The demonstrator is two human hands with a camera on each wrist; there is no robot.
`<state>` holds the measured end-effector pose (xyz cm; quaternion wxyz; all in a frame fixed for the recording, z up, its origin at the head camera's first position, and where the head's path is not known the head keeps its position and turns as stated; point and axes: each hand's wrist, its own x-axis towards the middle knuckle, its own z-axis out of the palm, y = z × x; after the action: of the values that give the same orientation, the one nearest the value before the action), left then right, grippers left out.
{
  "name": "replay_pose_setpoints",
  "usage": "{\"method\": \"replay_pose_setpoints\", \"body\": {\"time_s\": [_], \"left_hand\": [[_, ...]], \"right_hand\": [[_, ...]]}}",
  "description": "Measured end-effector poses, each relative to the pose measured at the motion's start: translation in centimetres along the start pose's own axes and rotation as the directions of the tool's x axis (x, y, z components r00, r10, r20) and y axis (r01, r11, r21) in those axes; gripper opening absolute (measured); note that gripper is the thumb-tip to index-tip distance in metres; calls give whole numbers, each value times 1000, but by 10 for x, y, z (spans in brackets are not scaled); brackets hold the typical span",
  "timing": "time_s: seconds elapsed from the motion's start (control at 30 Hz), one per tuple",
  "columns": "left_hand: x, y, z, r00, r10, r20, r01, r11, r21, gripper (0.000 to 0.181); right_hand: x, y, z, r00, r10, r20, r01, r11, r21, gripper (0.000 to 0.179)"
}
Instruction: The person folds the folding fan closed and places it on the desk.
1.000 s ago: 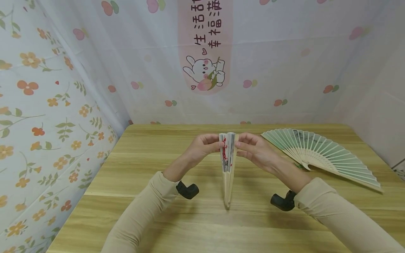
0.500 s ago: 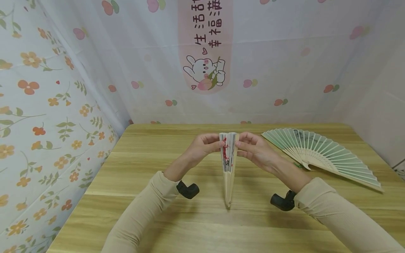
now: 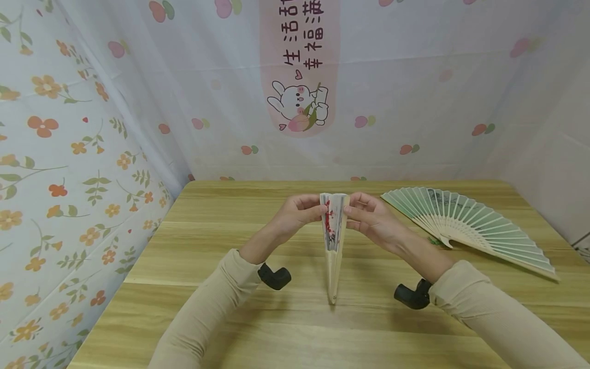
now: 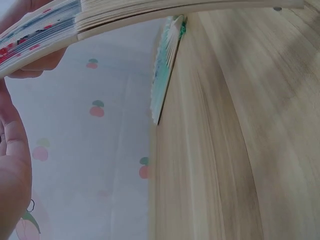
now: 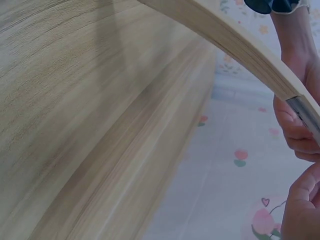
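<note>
A folding fan with white leaf, red blossom print and pale wooden ribs stands upright, spread only a little, its pivot end low over the table. My left hand pinches its left top edge between thumb and fingers. On the opposite edge, my right hand pinches the outer rib the same way. In the left wrist view the fan's ribs cross the top, bunched close. The right wrist view shows the fan's side, with both hands at its leaf end.
A green folding fan lies spread on the wooden table at the back right, a green tassel by its pivot. Black wrist-worn pieces sit below both wrists. A printed curtain hangs behind the table.
The folding fan has spread slightly wider at its top, showing more of the white leaf. My right hand has shifted a touch to the right; the left hand stays nearly still.
</note>
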<state>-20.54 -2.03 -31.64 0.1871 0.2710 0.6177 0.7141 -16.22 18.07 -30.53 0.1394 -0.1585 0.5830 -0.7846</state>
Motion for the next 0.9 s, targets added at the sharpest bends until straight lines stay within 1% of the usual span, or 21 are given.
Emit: {"method": "replay_pose_setpoints", "body": {"time_s": [0.33, 0.57, 0.77, 0.9], "left_hand": [[1, -2, 1, 1000, -7, 26, 8, 999, -41, 27], [2, -3, 2, 1000, -5, 29, 7, 999, -43, 27], [2, -2, 3, 999, -24, 33, 25, 999, -41, 28], [2, -1, 3, 999, -26, 29, 27, 998, -49, 27]], "right_hand": [[-1, 0, -4, 1000, 2, 18, -2, 999, 35, 12], [-1, 0, -3, 999, -1, 38, 0, 1000, 28, 9], [-1, 1, -1, 998, 2, 62, -5, 999, 41, 10], [-1, 1, 0, 998, 16, 55, -18, 999, 37, 11]]}}
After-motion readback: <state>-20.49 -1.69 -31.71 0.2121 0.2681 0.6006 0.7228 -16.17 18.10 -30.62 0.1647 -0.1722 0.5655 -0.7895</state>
